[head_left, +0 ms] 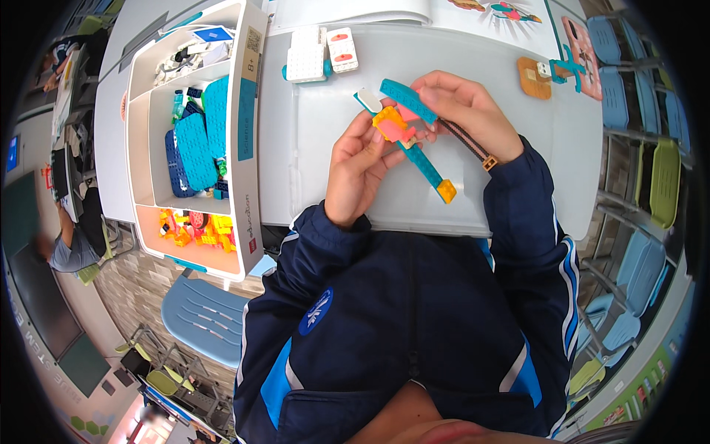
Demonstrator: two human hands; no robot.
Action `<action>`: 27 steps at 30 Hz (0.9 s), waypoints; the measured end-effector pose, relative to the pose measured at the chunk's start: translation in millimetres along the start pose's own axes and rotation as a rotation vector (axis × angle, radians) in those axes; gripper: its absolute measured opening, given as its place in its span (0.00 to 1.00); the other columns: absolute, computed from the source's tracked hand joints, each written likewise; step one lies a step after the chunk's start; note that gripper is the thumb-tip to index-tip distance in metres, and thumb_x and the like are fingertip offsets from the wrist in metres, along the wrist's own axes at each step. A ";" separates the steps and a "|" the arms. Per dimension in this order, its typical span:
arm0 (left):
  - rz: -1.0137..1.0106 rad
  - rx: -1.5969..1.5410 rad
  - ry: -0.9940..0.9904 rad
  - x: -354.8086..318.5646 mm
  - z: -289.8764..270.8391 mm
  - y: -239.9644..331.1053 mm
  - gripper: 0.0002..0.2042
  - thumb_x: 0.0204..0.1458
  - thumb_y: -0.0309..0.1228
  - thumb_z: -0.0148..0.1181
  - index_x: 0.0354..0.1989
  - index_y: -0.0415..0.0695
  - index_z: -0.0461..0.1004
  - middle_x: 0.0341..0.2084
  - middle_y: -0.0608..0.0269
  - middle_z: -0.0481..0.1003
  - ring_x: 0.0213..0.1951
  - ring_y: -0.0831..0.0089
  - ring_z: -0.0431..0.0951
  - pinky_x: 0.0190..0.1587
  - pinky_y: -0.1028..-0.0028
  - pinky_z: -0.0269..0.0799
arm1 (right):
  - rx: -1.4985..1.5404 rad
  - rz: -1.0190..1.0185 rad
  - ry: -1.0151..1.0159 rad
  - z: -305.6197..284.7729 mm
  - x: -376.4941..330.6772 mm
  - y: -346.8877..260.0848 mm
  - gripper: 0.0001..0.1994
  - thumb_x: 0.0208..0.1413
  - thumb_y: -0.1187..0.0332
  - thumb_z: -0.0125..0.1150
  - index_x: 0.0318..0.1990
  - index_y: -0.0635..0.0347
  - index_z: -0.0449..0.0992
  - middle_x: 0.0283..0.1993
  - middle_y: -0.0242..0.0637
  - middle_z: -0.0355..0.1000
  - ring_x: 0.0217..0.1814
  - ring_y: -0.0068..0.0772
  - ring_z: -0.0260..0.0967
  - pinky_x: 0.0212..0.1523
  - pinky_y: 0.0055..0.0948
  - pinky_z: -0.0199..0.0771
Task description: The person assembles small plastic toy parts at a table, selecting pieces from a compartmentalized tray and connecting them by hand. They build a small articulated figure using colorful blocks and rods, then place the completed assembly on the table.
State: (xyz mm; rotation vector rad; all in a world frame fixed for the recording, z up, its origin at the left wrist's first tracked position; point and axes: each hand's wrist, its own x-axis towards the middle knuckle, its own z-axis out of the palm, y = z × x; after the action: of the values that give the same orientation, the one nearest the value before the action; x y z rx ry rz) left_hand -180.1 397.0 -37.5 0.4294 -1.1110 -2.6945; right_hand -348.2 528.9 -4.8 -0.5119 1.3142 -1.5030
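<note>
My left hand [359, 159] pinches a small toy-brick build [392, 127] of yellow, coral and teal pieces. A long teal beam [423, 169] with a yellow end slants out of it toward me, and a white rounded piece [367, 101] sits at its far end. My right hand [473, 111] grips a curved teal studded plate [408, 99] against the build's right side; whether the two are joined I cannot tell. Along the right palm runs a dark ribbed strap [466, 142] with a brown square end. Fingers partly hide the middle of the build.
On the left stands a white sorting box [244, 185] with teal, white and yellow bricks in compartments. White blocks [307, 55] lie on the grey tray [318, 185]. An open booklet [355, 11] is behind; a brown piece [534, 78], teal build [568, 68] and pink-cased phone [584, 55] lie right.
</note>
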 end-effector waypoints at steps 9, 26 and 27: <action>0.037 0.040 0.008 0.3 -4.1 -4.3 0.24 0.66 0.26 0.50 0.69 0.34 0.58 0.61 0.48 0.70 0.55 0.59 0.77 0.59 0.60 0.73 | -0.047 0.020 0.036 8.5 -0.1 4.1 0.15 0.61 0.67 0.66 0.51 0.65 0.75 0.35 0.32 0.76 0.30 0.15 0.69 0.30 0.17 0.68; -0.038 -0.252 -0.120 0.5 -17.3 -5.8 0.21 0.56 0.12 0.54 0.58 0.40 0.67 0.56 0.49 0.72 0.44 0.63 0.80 0.47 0.65 0.78 | -0.026 -0.163 0.011 28.9 -16.2 2.1 0.09 0.57 0.76 0.67 0.42 0.72 0.78 0.35 0.38 0.79 0.35 0.24 0.79 0.40 0.24 0.80; -0.052 -0.249 -0.104 -0.1 -17.8 -6.2 0.21 0.55 0.11 0.54 0.57 0.40 0.67 0.55 0.50 0.73 0.43 0.63 0.80 0.46 0.65 0.78 | -0.041 -0.180 0.012 28.8 -16.3 4.1 0.08 0.57 0.76 0.67 0.42 0.72 0.78 0.35 0.38 0.79 0.35 0.24 0.79 0.40 0.24 0.79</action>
State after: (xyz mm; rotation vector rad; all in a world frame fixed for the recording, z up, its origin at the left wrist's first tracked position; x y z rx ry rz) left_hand -174.4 389.6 -54.0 0.2829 -0.7826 -2.8804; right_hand -316.5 530.3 5.3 -0.6626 1.3392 -1.6312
